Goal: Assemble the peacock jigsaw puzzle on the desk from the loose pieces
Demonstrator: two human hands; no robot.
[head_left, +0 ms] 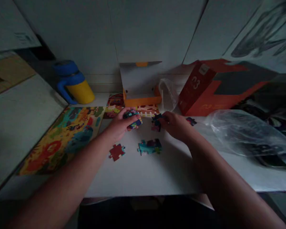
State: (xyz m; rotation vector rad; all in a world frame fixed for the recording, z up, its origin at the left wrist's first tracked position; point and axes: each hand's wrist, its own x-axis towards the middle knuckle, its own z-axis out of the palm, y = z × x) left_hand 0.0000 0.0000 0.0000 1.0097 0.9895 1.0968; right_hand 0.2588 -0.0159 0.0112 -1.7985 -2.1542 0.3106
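Observation:
My left hand [120, 124] is closed round a small stack of puzzle pieces [134, 119], its thumb pressed on top. In the fingers of my right hand [173, 124] is a dark puzzle piece [156, 117], held just above the table. Below it shows a pinkish piece [155, 127]; whether the two touch I cannot tell. Nearer to me lie joined teal and dark pieces [149, 147]. A red-brown puzzle piece [117, 152] rests apart to their left. Another dark piece [191, 121] lies beyond my right wrist, partly hidden.
At the left a colourful picture sheet [81, 127] lies flat, with a blue and yellow jug [77, 84] behind it. An open orange box [141, 100] stands at the back beside a clear plastic bag [168, 95]. Right are a red-orange box [205, 89] and more clear plastic [243, 133].

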